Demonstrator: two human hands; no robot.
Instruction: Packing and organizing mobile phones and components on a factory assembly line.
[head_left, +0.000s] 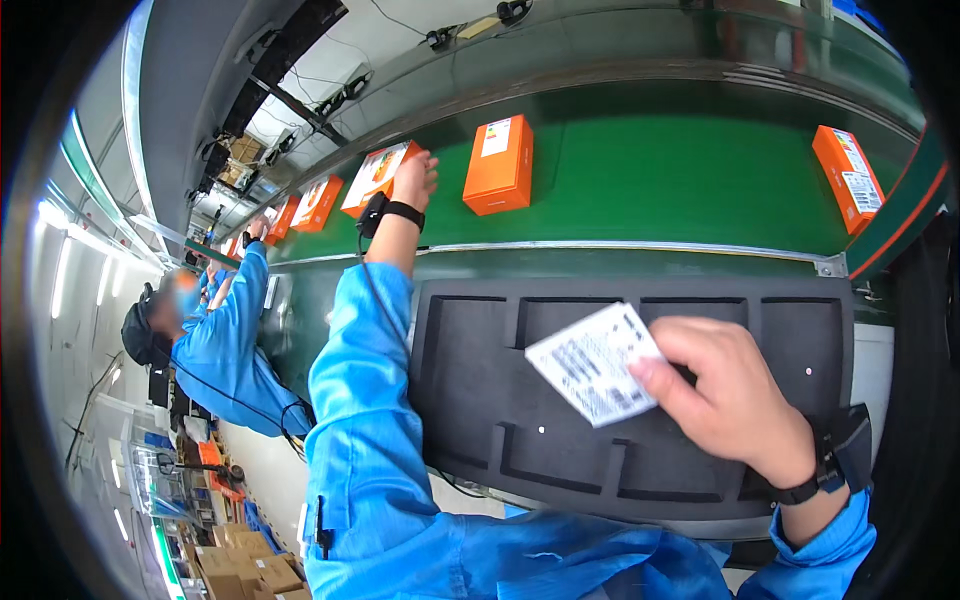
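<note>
In my right hand (pixel 715 385), a white printed label sheet (pixel 590 365) with barcodes is pinched between thumb and fingers, tilted above the black foam tray (pixel 570 470). My left arm stretches out over the green conveyor belt. There my left hand (pixel 415 180) is at the right end of an orange box (pixel 378 178), its fingers loosely bent and apart; whether they touch the box I cannot tell. Another orange box (pixel 498 168) with a white label on top sits just right of that hand.
Further orange boxes stand on the green belt (pixel 660 170), one at the far right (pixel 848 180) and several to the left. A metal rail (pixel 640 246) runs between belt and tray. At the left a co-worker in blue (pixel 225 350) reaches over the belt. Cardboard cartons (pixel 245 560) lie at lower left.
</note>
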